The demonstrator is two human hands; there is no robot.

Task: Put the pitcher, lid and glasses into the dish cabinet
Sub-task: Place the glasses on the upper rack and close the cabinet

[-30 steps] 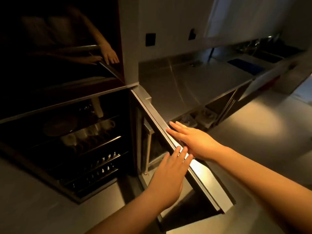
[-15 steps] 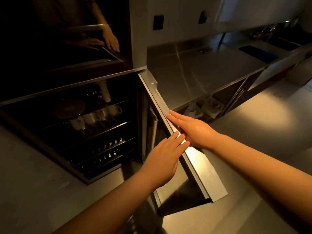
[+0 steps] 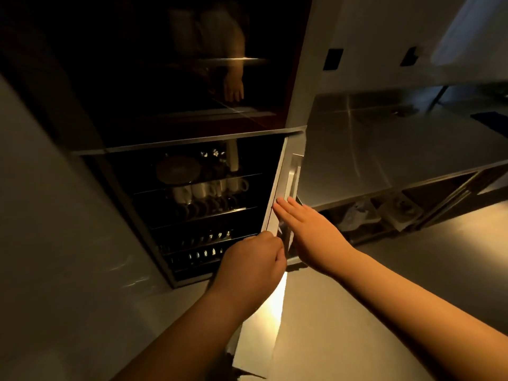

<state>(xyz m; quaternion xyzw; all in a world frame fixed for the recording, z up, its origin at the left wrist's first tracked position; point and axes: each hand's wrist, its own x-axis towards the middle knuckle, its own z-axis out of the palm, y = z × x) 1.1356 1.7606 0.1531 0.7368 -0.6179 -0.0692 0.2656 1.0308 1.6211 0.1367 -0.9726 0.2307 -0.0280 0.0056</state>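
Note:
The dish cabinet (image 3: 192, 141) stands open and dark inside. On its top rack lie a round disc like a lid (image 3: 177, 170), some glinting glassware (image 3: 213, 154) and a tall pale object (image 3: 233, 158); the dimness hides what they are. The cabinet door (image 3: 277, 193) is swung nearly edge-on to me. My left hand (image 3: 251, 261) has its fingers curled at the door's free edge. My right hand (image 3: 305, 232) lies flat with straight fingers on the door's outer face, just below the handle (image 3: 292, 174).
White cups (image 3: 209, 188) hang in a row on the middle rack, with shiny items (image 3: 206, 254) on the racks below. A dark glass panel (image 3: 192, 78) above reflects my arm. A steel counter (image 3: 398, 149) runs to the right, with open shelves (image 3: 384, 210) beneath.
The door has swung from wide open to nearly edge-on, toward the cabinet. My left hand went from flat on the door to curled at its edge. My right hand stayed flat on it.

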